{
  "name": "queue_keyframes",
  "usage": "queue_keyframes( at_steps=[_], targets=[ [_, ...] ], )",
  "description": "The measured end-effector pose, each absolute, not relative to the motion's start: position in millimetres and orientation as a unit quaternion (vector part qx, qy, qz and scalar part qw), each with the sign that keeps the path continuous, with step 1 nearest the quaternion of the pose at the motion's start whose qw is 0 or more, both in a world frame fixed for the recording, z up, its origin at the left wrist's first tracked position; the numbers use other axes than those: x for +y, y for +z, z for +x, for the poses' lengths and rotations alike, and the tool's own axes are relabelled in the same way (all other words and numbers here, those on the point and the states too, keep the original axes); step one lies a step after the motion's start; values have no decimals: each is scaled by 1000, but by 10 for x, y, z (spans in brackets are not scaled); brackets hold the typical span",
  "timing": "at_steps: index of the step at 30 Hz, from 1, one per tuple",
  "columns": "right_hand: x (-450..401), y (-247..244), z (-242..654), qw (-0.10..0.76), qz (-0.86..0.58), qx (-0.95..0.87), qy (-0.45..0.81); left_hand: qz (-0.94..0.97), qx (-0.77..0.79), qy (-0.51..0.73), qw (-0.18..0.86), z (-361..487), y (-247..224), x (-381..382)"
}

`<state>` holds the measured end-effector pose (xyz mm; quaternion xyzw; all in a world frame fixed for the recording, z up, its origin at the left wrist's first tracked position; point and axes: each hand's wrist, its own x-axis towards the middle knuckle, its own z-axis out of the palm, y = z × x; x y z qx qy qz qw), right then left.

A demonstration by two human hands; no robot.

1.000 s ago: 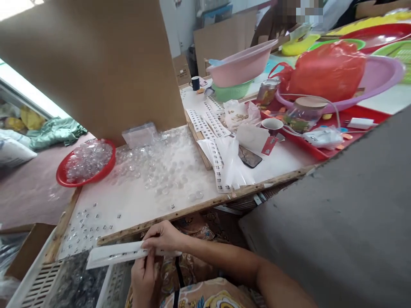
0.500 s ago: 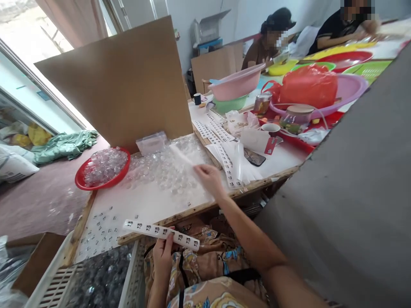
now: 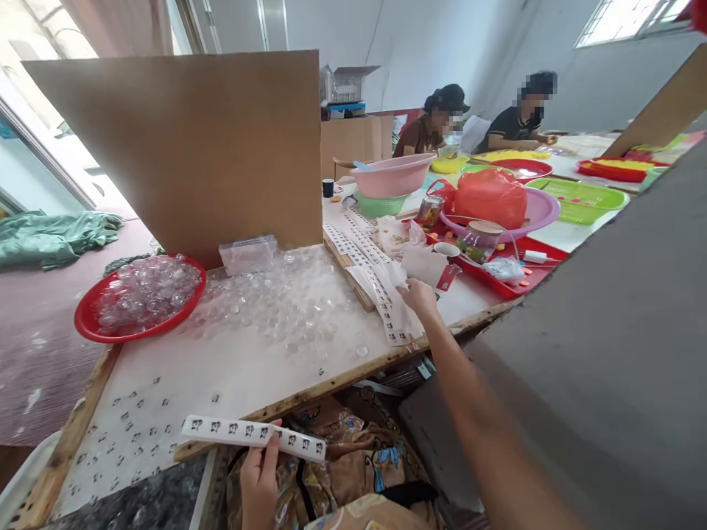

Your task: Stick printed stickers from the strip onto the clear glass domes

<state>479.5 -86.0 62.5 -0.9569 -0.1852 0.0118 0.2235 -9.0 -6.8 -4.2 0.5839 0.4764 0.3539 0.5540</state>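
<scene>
Pinched between the thumb and fingers of my left hand (image 3: 264, 464) is a white strip (image 3: 235, 429) with a row of small black figures, held over my lap by the table's front edge. My right hand (image 3: 418, 296) reaches over the right part of the table, its fingers closed at a pale, thin sheet (image 3: 393, 277) that lies among the papers. Beside it run printed strips (image 3: 389, 320). Many clear round pieces (image 3: 292, 309) are spread on the white tabletop (image 3: 221, 368), left of my right hand.
At the left stands a red basin (image 3: 82, 320) of clear pieces. A cardboard panel (image 3: 221, 147) rises behind the table. To the right are a red bag (image 3: 491, 197), a red tray (image 3: 552, 254) and a jar (image 3: 476, 243). Two people (image 3: 423, 132) sit farther back.
My right hand has moved right, from above the clear pieces to the papers; the pale strip it held there now rests among them. The view has turned right. My left hand still holds its strip.
</scene>
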Motion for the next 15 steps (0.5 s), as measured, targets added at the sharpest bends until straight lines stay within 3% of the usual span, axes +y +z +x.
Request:
queue_keyframes(
  at_steps=[10, 15],
  targets=[
    [-980, 264, 4754, 157, -963, -209, 60, 618, 431, 310, 580, -123, 208, 156],
    [-1027, 311, 4561, 174, -953, -242, -61, 648, 412, 314, 558, -144, 400, 309]
  ],
)
